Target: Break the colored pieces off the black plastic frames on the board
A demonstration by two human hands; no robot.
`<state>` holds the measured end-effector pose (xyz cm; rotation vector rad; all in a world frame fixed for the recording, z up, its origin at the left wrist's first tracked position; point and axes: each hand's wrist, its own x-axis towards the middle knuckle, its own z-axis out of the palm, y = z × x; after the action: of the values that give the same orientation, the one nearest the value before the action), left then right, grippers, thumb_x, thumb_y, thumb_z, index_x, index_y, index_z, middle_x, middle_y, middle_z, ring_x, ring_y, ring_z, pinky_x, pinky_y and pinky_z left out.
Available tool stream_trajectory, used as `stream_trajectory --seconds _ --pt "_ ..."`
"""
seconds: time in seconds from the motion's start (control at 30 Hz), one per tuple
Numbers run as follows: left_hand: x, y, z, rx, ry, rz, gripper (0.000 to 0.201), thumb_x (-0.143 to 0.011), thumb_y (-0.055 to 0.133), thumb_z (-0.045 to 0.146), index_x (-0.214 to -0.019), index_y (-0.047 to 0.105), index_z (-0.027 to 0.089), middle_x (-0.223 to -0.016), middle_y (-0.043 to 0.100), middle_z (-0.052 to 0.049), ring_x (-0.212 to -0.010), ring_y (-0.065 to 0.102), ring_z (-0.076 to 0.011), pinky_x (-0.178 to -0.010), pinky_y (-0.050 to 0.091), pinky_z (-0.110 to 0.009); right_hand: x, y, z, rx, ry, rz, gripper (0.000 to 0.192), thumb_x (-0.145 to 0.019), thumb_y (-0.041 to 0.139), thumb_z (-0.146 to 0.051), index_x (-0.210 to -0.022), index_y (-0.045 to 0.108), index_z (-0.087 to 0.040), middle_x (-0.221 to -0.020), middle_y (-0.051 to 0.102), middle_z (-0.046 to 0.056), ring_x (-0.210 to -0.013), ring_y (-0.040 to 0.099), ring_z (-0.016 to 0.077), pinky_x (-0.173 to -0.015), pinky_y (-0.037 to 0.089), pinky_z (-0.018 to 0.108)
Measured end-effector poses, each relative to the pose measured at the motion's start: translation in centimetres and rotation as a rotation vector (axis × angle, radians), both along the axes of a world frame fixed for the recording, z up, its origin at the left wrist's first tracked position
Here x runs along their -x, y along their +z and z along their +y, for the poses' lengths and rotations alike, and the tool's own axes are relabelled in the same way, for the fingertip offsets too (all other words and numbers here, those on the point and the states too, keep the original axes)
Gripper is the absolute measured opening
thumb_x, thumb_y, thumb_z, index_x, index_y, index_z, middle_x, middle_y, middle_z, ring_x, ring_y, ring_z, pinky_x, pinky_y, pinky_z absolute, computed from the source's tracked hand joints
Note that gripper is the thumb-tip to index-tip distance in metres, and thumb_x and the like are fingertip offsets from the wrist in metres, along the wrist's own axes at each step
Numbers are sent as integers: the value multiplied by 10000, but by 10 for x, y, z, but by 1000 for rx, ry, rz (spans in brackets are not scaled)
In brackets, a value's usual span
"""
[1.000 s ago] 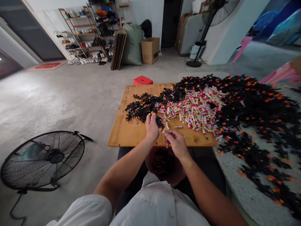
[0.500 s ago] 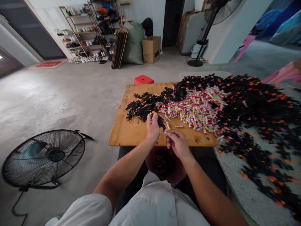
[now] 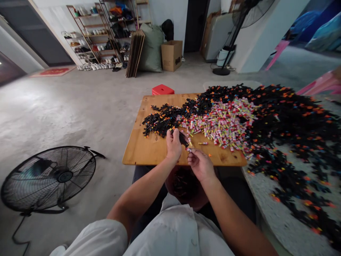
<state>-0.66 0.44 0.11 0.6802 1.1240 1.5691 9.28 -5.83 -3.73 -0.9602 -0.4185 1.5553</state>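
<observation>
Two hands meet at frame centre over the wooden board [image 3: 149,149]. No writing is legible anywhere. Left hand [image 3: 173,145] pinches a black piece [image 3: 183,139] off the black pile [image 3: 162,122]; right hand [image 3: 200,164] grips a small candy-like roll [image 3: 189,149]. Below, a bowl [image 3: 183,185] holds dark pieces, half hidden by the arms.

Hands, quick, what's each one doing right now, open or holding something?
Left hand: closed on a small black piece.
Right hand: pinching a small colourful tube at the fingertips.
</observation>
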Motion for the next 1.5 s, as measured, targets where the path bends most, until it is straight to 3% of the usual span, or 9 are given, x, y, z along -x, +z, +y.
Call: stream_trajectory --seconds 0.43,0.53,0.67,0.8,0.9,1.03,1.2,1.37,1.5 --pt "2 -5 -7 -12 115 87 326 -976 660 475 -852 487 228 -656 577 34 -573 555 -125 -591 462 -238 24 4 -3 11 -237 -14 224 -696 845 -324 -790 686 -198 -682 703 9 -586 664 131 -524 567 226" --pt "13 -12 -6 20 146 102 314 -963 669 459 -842 496 227 -641 582 36 -557 555 -127 -574 451 -238 26 -3 -7 -34 -148 -135 264 -748 809 -425 -815 682 -203 -661 691 2 -545 653 145 -501 562 255" --pt "39 -33 -20 92 -69 235 273 -908 695 417 -789 561 211 -610 615 27 -494 552 -130 -517 413 -231 2 -19 -2 -82 257 -622 331 -872 688 -521 -796 719 -200 -673 715 38 -535 660 188 -477 531 286" --pt "60 -58 -37 17 -406 608 236 -804 810 408 -752 703 204 -664 687 -19 -607 620 -163 -583 429 -230 -30 -34 33 -191 109 -1312 298 -949 576 -406 -772 724 -217 -753 741 78 -726 682 233 -674 521 311" --pt "65 -66 -21 -77 -324 885 138 -871 756 374 -880 750 236 -804 726 -39 -726 652 -187 -702 469 -255 -34 -39 65 -195 80 -1622 261 -970 561 -363 -933 752 -190 -925 757 115 -894 681 249 -813 495 325" --pt "66 -59 38 -101 -208 1271 167 -975 608 283 -1074 723 214 -1134 705 -128 -1067 639 -257 -949 467 -337 -24 -40 89 -173 231 -1843 259 -999 552 -303 -1111 751 -180 -1117 725 149 -928 681 248 -824 466 339" --pt "59 -48 99 6 -362 1530 259 -989 591 320 -1194 662 178 -1343 602 -170 -1277 537 -295 -1037 441 -369 -19 -43 82 -175 278 -1907 253 -1027 522 -300 -1100 725 -167 -1123 735 172 -989 699 285 -819 465 356" --pt "51 -42 125 166 -394 1133 260 -763 835 222 -936 652 158 -1141 691 -168 -1223 607 -334 -1020 459 -386 -28 -51 64 -214 207 -1667 261 -1026 512 -370 -1031 686 -175 -1007 772 150 -981 720 289 -842 499 366" --pt "52 -38 124 183 -464 873 126 -910 688 280 -886 618 179 -783 691 -70 -773 703 -224 -738 537 -317 -30 -55 54 -262 92 -1308 351 -992 526 -515 -1024 678 -201 -958 787 119 -887 734 271 -791 549 367"
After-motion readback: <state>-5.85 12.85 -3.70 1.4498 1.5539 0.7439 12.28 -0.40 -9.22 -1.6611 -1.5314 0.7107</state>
